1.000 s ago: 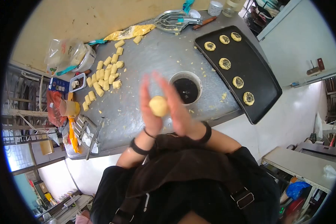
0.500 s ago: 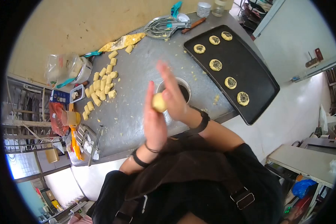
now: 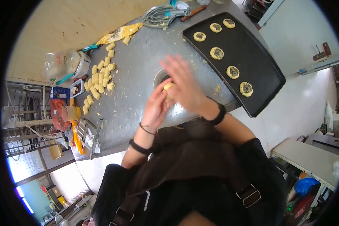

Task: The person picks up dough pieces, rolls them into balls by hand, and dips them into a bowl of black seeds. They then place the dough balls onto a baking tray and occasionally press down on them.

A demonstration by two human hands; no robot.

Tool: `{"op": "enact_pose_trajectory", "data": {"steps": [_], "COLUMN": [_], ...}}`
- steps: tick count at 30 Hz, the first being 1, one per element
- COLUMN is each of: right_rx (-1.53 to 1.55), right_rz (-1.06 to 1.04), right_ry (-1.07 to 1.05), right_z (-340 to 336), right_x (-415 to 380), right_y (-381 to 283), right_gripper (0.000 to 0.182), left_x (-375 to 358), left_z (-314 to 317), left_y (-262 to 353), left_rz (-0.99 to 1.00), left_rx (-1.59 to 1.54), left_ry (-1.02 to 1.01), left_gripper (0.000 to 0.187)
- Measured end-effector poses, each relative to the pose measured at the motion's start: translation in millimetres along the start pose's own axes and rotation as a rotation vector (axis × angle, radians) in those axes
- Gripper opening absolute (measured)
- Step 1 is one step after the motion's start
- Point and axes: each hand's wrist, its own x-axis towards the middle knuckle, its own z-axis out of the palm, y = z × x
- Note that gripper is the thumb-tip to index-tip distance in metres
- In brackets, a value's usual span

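Note:
Between my hands is a ball of pale yellow dough [image 3: 168, 86], held in the curled fingers of my left hand [image 3: 157, 103]. My right hand [image 3: 186, 86] lies close against its right side, fingers stretched out and smeared by motion. Beyond them a round bowl [image 3: 157, 78] with dark contents stands on the metal table, largely hidden behind the hands. Cut dough pieces [image 3: 101, 78] lie in a loose group to the left. On the right, a black baking tray [image 3: 252, 56] carries several flattened dough rounds [image 3: 217, 53] with dark speckled centres.
Mixer beaters [image 3: 164, 17] and a wooden rolling pin [image 3: 194, 13] lie at the table's back edge, near a yellow-smeared piping bag [image 3: 120, 33]. At the left stand a small plastic tub [image 3: 77, 88] and an orange-handled tool [image 3: 76, 139]. Crumbs dot the metal tabletop [image 3: 135, 67].
My palms were upright and pressed about the dough ball; now my left fingers curl around it, and my right hand has tilted over, fingers spreading to the upper left. The view has shifted slightly.

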Motion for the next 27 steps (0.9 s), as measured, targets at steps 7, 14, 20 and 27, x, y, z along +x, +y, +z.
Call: {"op": "enact_pose_trajectory", "data": {"steps": [7, 14, 20, 27], "right_rx": [0.087, 0.073, 0.272, 0.284], "right_rz": [0.176, 0.329, 0.314, 0.185], "right_ry": [0.363, 0.428, 0.322, -0.126], "right_z": [-96.2, -128.3, -110.3, -79.6], "right_x": [-57.1, -99.8, -106.1, -61.8], "right_y": [54.7, 61.2, 82.2, 53.7], "right_gripper": [0.063, 0.056, 0.058, 0.069], "left_x": [54.0, 116.5, 120.2, 56.4], "left_z": [-35.5, -45.6, -58.9, 14.6], "left_y": [0.4, -53.7, -51.4, -7.5], "left_rz": [0.115, 0.203, 0.169, 0.064], "left_rx": [0.981, 1.889, 1.927, 0.706], "left_ry": [0.106, -0.099, -0.109, -0.005], "left_gripper": [0.031, 0.033, 0.025, 0.044]}}
